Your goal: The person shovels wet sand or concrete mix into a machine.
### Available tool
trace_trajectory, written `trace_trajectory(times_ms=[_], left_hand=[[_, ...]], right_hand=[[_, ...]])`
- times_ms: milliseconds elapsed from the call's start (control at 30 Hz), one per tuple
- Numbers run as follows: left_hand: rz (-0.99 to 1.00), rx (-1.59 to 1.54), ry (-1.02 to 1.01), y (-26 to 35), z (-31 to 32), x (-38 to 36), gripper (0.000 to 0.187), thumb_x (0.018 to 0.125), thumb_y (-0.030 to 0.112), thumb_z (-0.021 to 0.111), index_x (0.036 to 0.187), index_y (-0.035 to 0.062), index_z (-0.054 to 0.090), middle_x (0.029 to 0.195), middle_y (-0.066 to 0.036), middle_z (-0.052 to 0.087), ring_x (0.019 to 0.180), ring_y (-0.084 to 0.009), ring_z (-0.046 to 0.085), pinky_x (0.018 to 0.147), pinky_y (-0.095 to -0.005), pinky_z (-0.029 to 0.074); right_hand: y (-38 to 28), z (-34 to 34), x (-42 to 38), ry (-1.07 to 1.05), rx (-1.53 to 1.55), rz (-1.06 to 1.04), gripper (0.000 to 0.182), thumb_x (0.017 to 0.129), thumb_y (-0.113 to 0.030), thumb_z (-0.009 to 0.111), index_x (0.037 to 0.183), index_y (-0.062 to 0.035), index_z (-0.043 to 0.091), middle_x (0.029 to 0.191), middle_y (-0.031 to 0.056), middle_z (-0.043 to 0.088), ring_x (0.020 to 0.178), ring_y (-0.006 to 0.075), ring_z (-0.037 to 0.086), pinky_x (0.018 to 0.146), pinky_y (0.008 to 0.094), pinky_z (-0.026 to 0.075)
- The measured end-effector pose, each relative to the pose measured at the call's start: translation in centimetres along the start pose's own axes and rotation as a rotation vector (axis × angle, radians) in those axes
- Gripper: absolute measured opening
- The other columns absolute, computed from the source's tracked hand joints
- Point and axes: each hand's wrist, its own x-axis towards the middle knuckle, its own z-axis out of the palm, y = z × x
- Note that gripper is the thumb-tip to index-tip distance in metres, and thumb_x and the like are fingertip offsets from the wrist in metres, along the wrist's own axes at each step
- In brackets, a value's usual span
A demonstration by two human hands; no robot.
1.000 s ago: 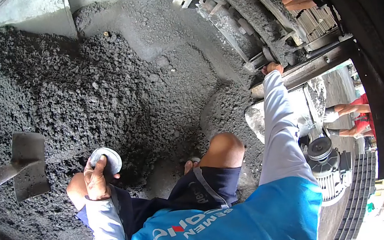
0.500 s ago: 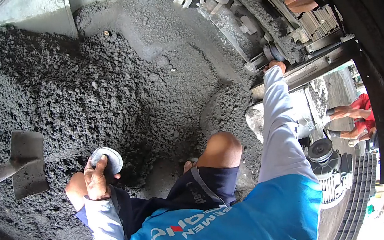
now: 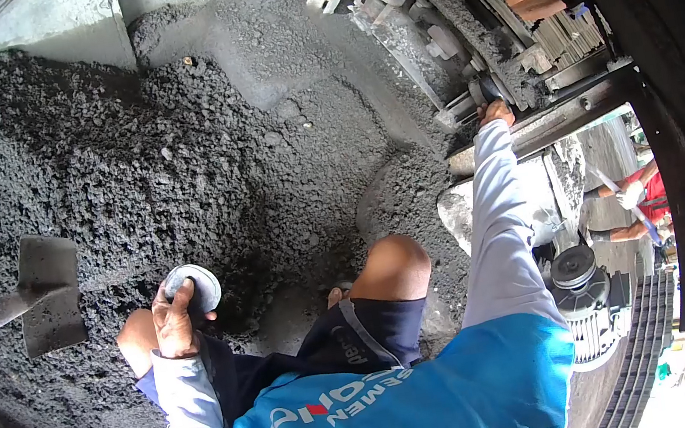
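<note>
Beside the shovel (image 3: 49,293), left hand (image 3: 172,321) still around grey disc (image 3: 194,287), right hand (image 3: 496,113) higher on machine (image 3: 442,48)

- The floor (image 3: 301,87) under you was grey concrete, dusted with fine grit.
- A heap (image 3: 116,177) of dark, coarse, damp-looking mix covered the floor's left half, reaching from the block at the top down past your knees.
- A pale concrete block (image 3: 44,24) stood at the heap's upper edge.
- A hoe (image 3: 40,295) lay with its blade on the heap at your left, the handle running off the frame.
- A smaller mound (image 3: 406,191) of the same mix sat against the machine's foot (image 3: 484,210), right of your knee.
</note>
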Motion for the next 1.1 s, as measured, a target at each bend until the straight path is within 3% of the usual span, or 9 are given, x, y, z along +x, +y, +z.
trace_trajectory(times_ms=[167, 300, 400, 533, 633, 667, 867, 1000, 1100], left_hand=[[0.014, -0.023, -0.029, -0.2, -0.1, -0.1, 0.034, 0.085, 0.016, 0.067, 0.112, -0.0006, 0.056, 0.085, -0.009, 0.065, 0.063, -0.0181, 0.065, 0.042, -0.0262, 0.053], [0.013, -0.026, -0.033, -0.1, 0.1, -0.3, 0.033, 0.085, 0.016, 0.067, 0.111, -0.0006, 0.056, 0.085, -0.009, 0.065, 0.064, -0.0183, 0.065, 0.042, -0.0264, 0.053], [0.005, -0.016, -0.021, -0.2, 0.0, -0.3, 0.033, 0.085, 0.016, 0.067, 0.111, -0.0006, 0.056, 0.086, -0.009, 0.065, 0.064, -0.0184, 0.065, 0.043, -0.0263, 0.053], [0.014, -0.022, -0.034, -0.4, 0.0, -0.2, 0.034, 0.084, 0.016, 0.068, 0.111, -0.0008, 0.055, 0.086, -0.009, 0.065, 0.064, -0.0183, 0.065, 0.043, -0.0263, 0.053], [0.012, 0.011, -0.033, -0.1, 0.7, -0.4, 0.036, 0.084, 0.017, 0.068, 0.112, -0.0013, 0.055, 0.086, -0.009, 0.065, 0.065, -0.018, 0.065, 0.043, -0.0265, 0.054], [0.006, 0.016, -0.031, -0.3, 0.7, -0.3, 0.037, 0.084, 0.018, 0.068, 0.113, -0.0004, 0.055, 0.086, -0.008, 0.065, 0.065, -0.0181, 0.065, 0.043, -0.0266, 0.053], [-0.002, 0.017, -0.056, -0.7, 0.6, 0.1, 0.038, 0.084, 0.018, 0.068, 0.115, 0.0001, 0.054, 0.087, -0.009, 0.064, 0.066, -0.0183, 0.065, 0.043, -0.0268, 0.053], [-0.007, 0.019, -0.041, -0.4, 0.9, -0.2, 0.037, 0.083, 0.018, 0.069, 0.111, -0.0008, 0.055, 0.087, -0.008, 0.064, 0.067, -0.0175, 0.065, 0.043, -0.0265, 0.053], [-0.002, 0.02, -0.04, -0.4, 0.9, -0.1, 0.036, 0.083, 0.017, 0.069, 0.111, -0.0007, 0.055, 0.087, -0.008, 0.065, 0.067, -0.0176, 0.065, 0.043, -0.0265, 0.053]], right_hand=[[1.3, 0.4, 1.5, 0.028, 0.192, 0.003, 0.019, 0.09, -0.018, 0.052, 0.089, -0.0016, 0.061, 0.069, 0.0074, 0.062, 0.051, 0.0172, 0.056, 0.046, 0.0258, 0.05], [0.4, -0.1, 0.6, -0.029, -0.083, -0.002, 0.019, 0.09, -0.014, 0.05, 0.088, -0.0007, 0.063, 0.075, 0.0079, 0.065, 0.058, 0.0162, 0.061, 0.049, 0.0246, 0.051], [0.4, 0.2, -0.4, 0.013, 0.114, -0.008, 0.021, 0.091, -0.016, 0.049, 0.087, -0.0013, 0.063, 0.076, 0.0072, 0.066, 0.059, 0.0152, 0.062, 0.048, 0.0253, 0.049], [0.7, -0.2, -0.4, -0.022, 0.003, -0.042, 0.018, 0.09, -0.018, 0.054, 0.085, -0.0021, 0.062, 0.07, 0.0056, 0.066, 0.055, 0.0158, 0.062, 0.048, 0.0235, 0.05], [1.3, -0.9, 0.1, -0.123, -0.14, -0.099, 0.021, 0.09, -0.014, 0.051, 0.095, 0.0054, 0.057, 0.076, 0.0134, 0.065, 0.055, 0.0199, 0.063, 0.045, 0.0303, 0.054], [3.6, -1.5, 3.6, -0.252, 0.084, -0.11, 0.022, 0.093, -0.015, 0.048, 0.095, 0.0043, 0.058, 0.078, 0.0127, 0.065, 0.055, 0.0203, 0.063, 0.044, 0.0317, 0.054], [2.1, -1.1, 2.2, -0.218, -0.117, -0.125, 0.022, 0.094, -0.017, 0.048, 0.092, 0.0032, 0.058, 0.077, 0.0133, 0.065, 0.055, 0.0216, 0.063, 0.044, 0.0329, 0.054], [2.1, -1.2, 1.3, -0.185, 0.05, -0.092, 0.021, 0.092, -0.018, 0.055, 0.092, 0.0034, 0.058, 0.074, 0.0137, 0.064, 0.055, 0.0215, 0.062, 0.043, 0.0318, 0.053], [1.4, -1.1, 0.5, -0.15, -0.023, -0.039, 0.021, 0.091, -0.018, 0.056, 0.094, 0.0032, 0.058, 0.074, 0.0133, 0.064, 0.054, 0.021, 0.062, 0.042, 0.0312, 0.052]])
